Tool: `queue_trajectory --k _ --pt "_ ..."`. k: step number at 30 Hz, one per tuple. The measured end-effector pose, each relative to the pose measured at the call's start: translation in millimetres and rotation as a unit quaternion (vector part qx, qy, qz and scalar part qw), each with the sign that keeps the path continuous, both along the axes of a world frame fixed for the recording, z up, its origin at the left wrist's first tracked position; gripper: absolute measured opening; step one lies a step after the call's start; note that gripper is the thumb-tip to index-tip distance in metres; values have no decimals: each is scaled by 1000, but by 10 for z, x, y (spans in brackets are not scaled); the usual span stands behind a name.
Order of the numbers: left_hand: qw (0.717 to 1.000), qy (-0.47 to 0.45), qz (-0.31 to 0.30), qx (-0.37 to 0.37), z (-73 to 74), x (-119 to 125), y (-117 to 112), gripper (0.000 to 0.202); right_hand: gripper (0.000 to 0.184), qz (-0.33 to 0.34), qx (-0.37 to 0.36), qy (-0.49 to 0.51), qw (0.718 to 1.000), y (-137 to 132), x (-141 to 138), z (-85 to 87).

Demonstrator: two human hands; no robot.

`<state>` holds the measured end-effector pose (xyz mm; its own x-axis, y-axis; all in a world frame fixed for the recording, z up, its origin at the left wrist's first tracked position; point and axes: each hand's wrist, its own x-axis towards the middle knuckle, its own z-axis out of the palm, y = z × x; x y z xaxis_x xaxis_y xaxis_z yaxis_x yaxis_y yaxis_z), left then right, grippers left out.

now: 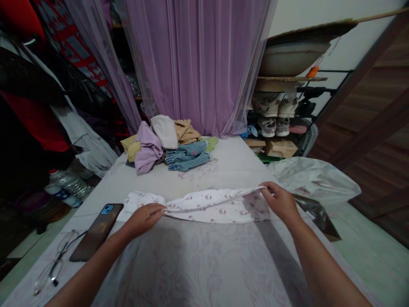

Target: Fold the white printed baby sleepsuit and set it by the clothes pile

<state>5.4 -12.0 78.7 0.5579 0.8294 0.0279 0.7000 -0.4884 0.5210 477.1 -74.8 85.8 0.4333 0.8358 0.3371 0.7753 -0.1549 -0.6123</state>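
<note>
A white garment with a small reddish print point(207, 207) lies stretched sideways across the cloth-covered table point(204, 264). Its kind is hard to make out in this folded shape. My left hand point(148, 215) pinches its upper edge left of the middle, and a part of the cloth spreads out beyond my fingers. At the far right corner my right hand point(279, 200) grips the same edge between thumb and fingers, lifting it slightly. The edge between both hands is drawn taut, with the lower part resting on the table.
Behind the garment lies a heap of crumpled clothes point(164, 136), with blue denim point(188, 155) in front. A phone point(97, 232) and eyeglasses point(57, 260) lie at the left edge. Purple curtains point(198, 64) hang behind. Shoes point(271, 115) and a plastic bag point(316, 179) are on the right.
</note>
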Motion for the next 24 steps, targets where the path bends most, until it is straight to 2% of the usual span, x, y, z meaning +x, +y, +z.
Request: queue_trajectory --k 3,6,8,10,13,15,17,21,24 --pt "998 34 3 -43 166 48 145 36 24 44 -31 -28 998 316 128 142" --pt "994 102 42 -18 305 151 385 36 21 68 -66 -44 995 676 200 185" --pt "984 137 109 31 410 257 601 40 22 38 -77 -42 995 896 193 177" --pt "961 173 189 104 516 384 826 41 29 -17 -71 -22 997 1059 144 146" --pt "936 186 223 200 577 557 1049 41 47 -75 -68 28 994 1119 46 48" --pt "931 179 207 242 495 618 1041 45 53 -90 -94 36 991 1008 11 -50" --pt "936 164 178 255 312 612 890 45 57 -96 -140 12 985 790 10 -153" --pt "966 115 114 202 -145 448 356 39 58 -92 -237 -61 965 237 0 -270" --pt "973 111 126 160 -361 314 41 42 58 -93 -252 -101 958 -51 -115 -275"
